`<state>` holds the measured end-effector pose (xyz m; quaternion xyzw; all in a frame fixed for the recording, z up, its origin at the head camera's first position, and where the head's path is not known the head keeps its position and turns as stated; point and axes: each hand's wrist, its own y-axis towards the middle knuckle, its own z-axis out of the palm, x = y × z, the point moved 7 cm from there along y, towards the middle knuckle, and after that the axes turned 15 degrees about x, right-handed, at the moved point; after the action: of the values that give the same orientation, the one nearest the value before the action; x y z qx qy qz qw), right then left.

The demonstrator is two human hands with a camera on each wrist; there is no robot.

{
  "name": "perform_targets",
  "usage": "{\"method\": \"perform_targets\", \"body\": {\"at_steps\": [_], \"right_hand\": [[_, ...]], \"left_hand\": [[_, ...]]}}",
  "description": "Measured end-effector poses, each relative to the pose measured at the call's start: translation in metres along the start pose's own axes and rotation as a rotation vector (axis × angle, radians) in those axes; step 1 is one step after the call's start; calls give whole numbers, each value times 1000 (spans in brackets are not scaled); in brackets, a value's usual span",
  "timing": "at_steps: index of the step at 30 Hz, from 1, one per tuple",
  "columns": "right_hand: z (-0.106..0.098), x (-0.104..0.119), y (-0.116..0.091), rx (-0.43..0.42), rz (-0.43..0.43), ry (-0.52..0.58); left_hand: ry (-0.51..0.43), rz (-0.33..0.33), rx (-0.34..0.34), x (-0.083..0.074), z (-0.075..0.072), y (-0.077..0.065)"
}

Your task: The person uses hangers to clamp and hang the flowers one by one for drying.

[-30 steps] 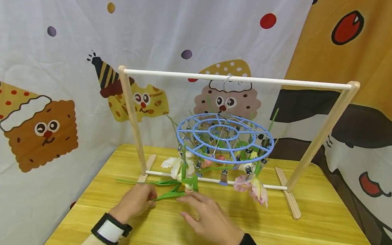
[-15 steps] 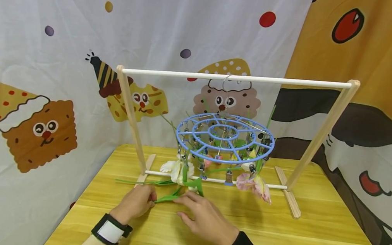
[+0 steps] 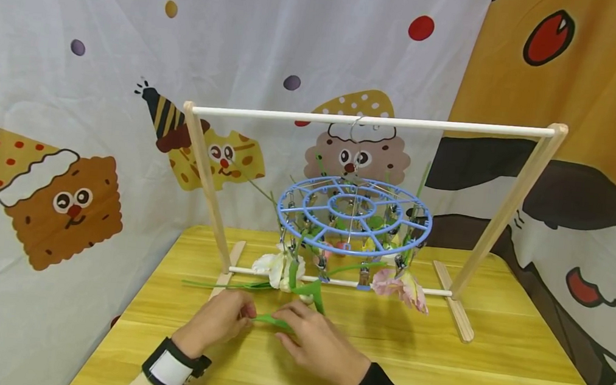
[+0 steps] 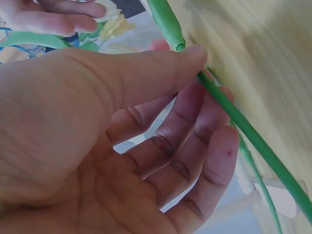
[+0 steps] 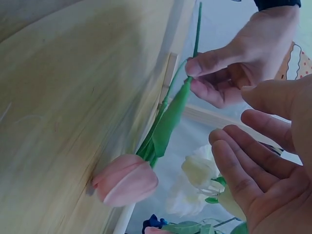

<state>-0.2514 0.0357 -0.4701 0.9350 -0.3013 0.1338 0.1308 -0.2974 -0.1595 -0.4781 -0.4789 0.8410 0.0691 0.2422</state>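
My left hand (image 3: 220,319) pinches the green stem (image 4: 253,136) of an artificial tulip between thumb and fingertips, just below its leaf. The tulip's pink bloom (image 5: 127,181) shows at the lower left of the right wrist view, low over the wooden table. Its leaf (image 5: 171,119) runs from my left fingertips towards the bloom. My right hand (image 3: 322,346) is beside the leaf, fingers loosely bent and holding nothing; in the head view it hides the bloom. Another green stem (image 3: 223,285) lies on the table behind my left hand.
A round blue clip hanger (image 3: 351,252) hangs from a wooden stand's white top bar (image 3: 456,129). Clipped flowers dangle from it, including a white one (image 3: 278,269) and a pink one (image 3: 401,289), close above my hands. A printed curtain (image 3: 108,28) stands behind the table.
My left hand has moved slightly right with the stem now between its fingertips. My right hand has shifted slightly left and nearer. The hanger has turned a little, shifting its clips and flowers.
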Motion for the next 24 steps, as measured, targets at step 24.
{"method": "perform_targets", "body": {"at_steps": [24], "right_hand": [[3,7,-4,2,53,-183]], "left_hand": [[44,168,7,-46,-4,-3]]}}
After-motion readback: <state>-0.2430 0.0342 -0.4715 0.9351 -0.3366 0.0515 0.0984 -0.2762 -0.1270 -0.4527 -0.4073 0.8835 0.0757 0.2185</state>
